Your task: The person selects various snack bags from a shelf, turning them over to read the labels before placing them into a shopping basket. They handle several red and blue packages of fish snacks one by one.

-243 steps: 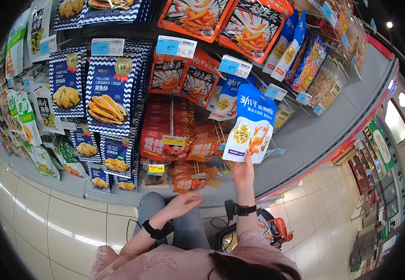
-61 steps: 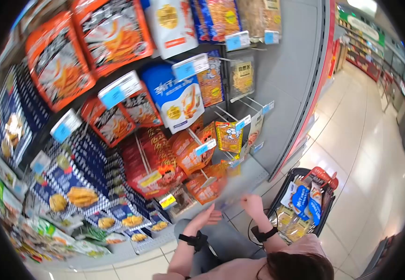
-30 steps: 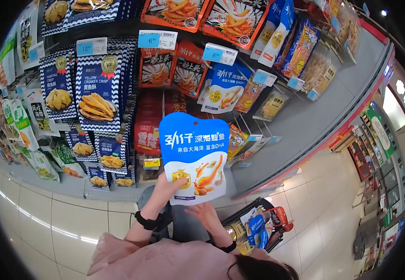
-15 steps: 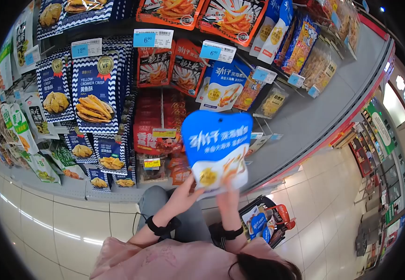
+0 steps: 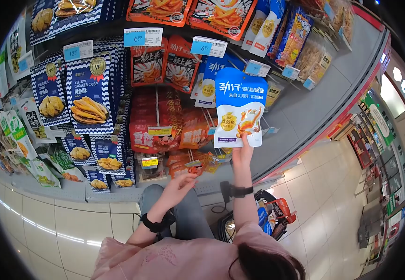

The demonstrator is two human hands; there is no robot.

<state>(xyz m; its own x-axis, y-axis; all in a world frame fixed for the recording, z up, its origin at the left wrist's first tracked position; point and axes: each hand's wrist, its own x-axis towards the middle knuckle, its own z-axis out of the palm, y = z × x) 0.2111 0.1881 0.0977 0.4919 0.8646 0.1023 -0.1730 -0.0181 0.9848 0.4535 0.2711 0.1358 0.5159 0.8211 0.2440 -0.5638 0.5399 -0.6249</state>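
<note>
A blue and white snack pouch (image 5: 240, 105) is pinched at its bottom edge by my right hand (image 5: 242, 154), which holds it up in front of the shelf. The pouch's printed front faces me. Behind it, more blue and white pouches (image 5: 207, 88) hang on a hook, partly covered. My left hand (image 5: 180, 188) holds nothing and hovers over my knee, its fingers loosely bent and apart. Just beyond that hand hang orange snack packets (image 5: 184, 164) on the low hooks.
Navy fish crisp bags (image 5: 90, 100) hang at the left, with orange pouches (image 5: 182, 63) in the middle. Price tags (image 5: 142, 37) stick out from the hooks. At my right stands a basket (image 5: 277, 228) holding several packets. The grey shelf edge (image 5: 305, 122) curves along the right.
My right hand has lifted the pouch up and right, toward the hanging pouches. My left hand has come away from the pouch and dropped slightly lower left.
</note>
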